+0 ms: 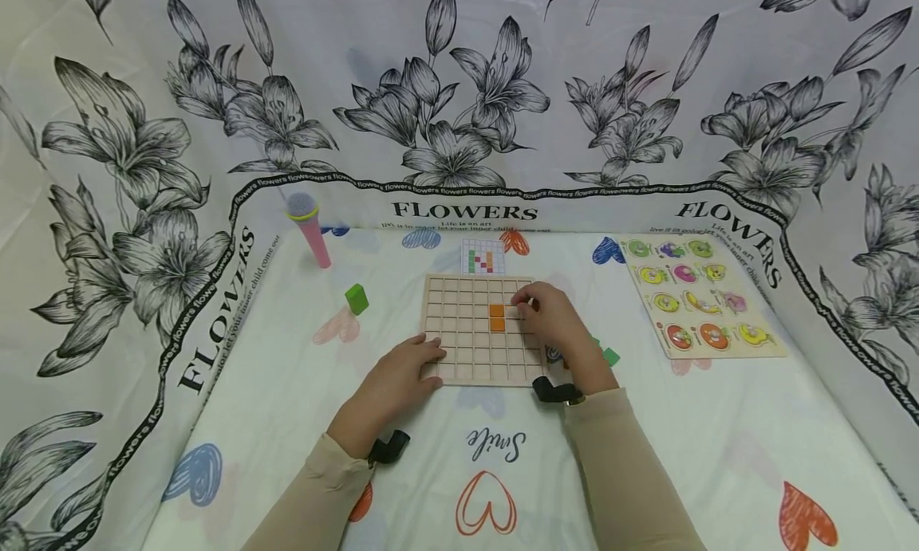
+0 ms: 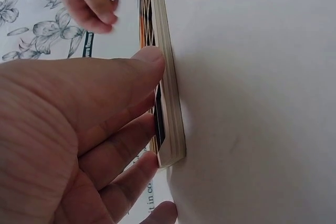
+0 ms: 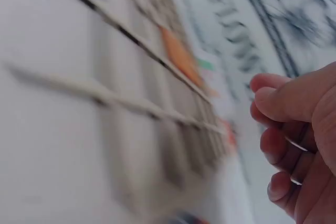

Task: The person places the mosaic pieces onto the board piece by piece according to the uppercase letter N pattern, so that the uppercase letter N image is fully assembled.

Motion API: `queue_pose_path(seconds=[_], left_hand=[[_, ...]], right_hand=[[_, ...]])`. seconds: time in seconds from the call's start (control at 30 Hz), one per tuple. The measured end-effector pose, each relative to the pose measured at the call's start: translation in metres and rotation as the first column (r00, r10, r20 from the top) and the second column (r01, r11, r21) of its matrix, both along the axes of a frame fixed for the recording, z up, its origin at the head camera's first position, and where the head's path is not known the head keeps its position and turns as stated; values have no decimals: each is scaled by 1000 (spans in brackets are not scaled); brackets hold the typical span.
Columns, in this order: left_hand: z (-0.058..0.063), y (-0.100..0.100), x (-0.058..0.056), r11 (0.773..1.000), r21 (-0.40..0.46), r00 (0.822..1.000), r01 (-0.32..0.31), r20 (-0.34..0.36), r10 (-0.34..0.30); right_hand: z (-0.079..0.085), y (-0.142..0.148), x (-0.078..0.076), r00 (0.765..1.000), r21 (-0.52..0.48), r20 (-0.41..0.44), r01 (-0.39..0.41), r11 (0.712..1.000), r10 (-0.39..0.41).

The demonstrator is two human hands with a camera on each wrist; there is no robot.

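From 9 through 12 to 3 o'clock, taking the board as the dial's centre, a white backdrop (image 1: 560,25) with black flower drawings and lettering. Below, a counter (image 1: 732,423) under white cloth, printed with red, blue and pink hearts. Just short of 3 o'clock, well apart from the board, a puzzle (image 1: 732,353) of bright fruit pieces. At the centre, lying flat, a wooden board (image 1: 467,346) divided into square cells. At 8 o'clock, the left hand (image 1: 398,379). Rests on the board's corner between 7 and 8 o'clock, thumb at the near edge, grip apart. Between 2 and 3 o'clock, the right hand (image 1: 554,316). Hangs over the board's 3 o'clock side, fingers curled, grip together, thumb tip against forefinger. Blurs in the left wrist view. At 10 o'clock, a pink microphone (image 1: 313,236) with a grey head. At 12 o'clock, just past the far edge, a card (image 1: 483,256) with coloured squares. Slightly past 9 o'clock, a green block (image 1: 356,299). Just off centre toward 1 o'clock, two orange tiles (image 1: 497,311) in neighbouring cells, near the right fingertips. Slightly past 3 o'clock, green pieces (image 1: 610,356), beside the right wrist.
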State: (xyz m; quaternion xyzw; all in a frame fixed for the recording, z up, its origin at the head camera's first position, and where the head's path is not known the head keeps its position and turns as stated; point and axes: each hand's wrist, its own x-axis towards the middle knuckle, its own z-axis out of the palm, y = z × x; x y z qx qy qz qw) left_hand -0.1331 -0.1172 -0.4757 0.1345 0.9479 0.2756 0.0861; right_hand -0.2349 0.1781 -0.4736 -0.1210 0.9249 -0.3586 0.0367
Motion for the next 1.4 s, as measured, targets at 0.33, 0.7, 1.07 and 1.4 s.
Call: queue_pose_path(seconds=[0.33,0.7,1.07,1.4], left_hand=[[3,-1,2,1000,6,1000,13,-7,-13],[0,-1,0,1000,2,1000,7,-5,-7],[0,-1,0,1000,19,1000,9,-3,-9],[0,0,-1,1000,9,1000,5,5,-5]], right_hand=[[0,59,15,991,124,83,98,987,-109],[-11,63,32,991,236,58,107,966,-124],[-19,60,33,985,214,52,148,966,-162],[-11,43,36,978,14,56,198,980,-199]])
